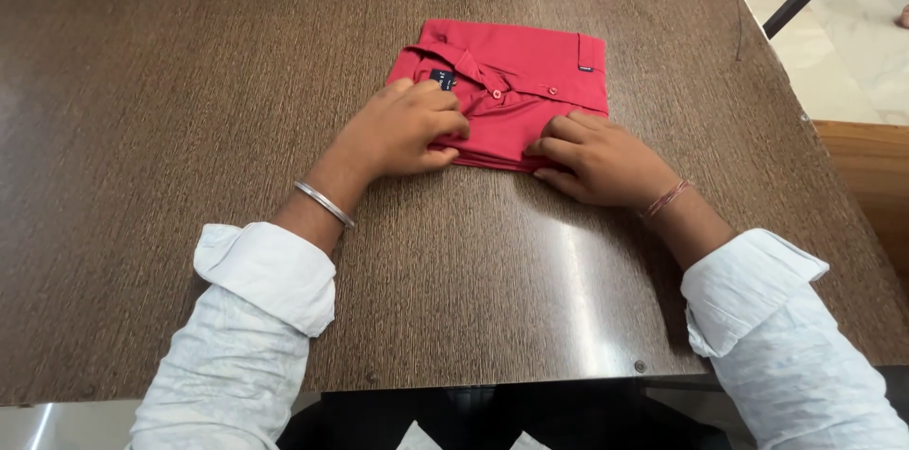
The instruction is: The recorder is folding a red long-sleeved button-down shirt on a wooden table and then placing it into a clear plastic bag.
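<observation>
Pressing down on the folded red shirt [516,81] with both hands, I judge the main risk is that the bundle comes undone; the fabric looks smooth and the dark wood-grain table [189,128] has a sheen, so a push from my fingers could slide the whole packet away from me rather than flatten it; uneven pressure could also skew the near edge and let the layers underneath fan out, since I can see several layers stacked along that edge; if my left hand [407,128] drags sideways it could pull the collar [454,60] off centre and crease the buttoned front.

The shirt lies in the far middle of the table, collar up and towards my left, well apart from every table edge; my left hand rests on its near-left part, fingers curled and narrow, the tips tucked against the cloth just below the collar, thumb at the near edge; whether they pinch a fold or only press I cannot tell; my right hand [601,161] lies at the near-right corner, fingers [559,133] loosely bent and close together, their tips on the red cloth while the heel of the hand sits on bare table; neither hand lifts anything; the garment is flat beneath both.
</observation>
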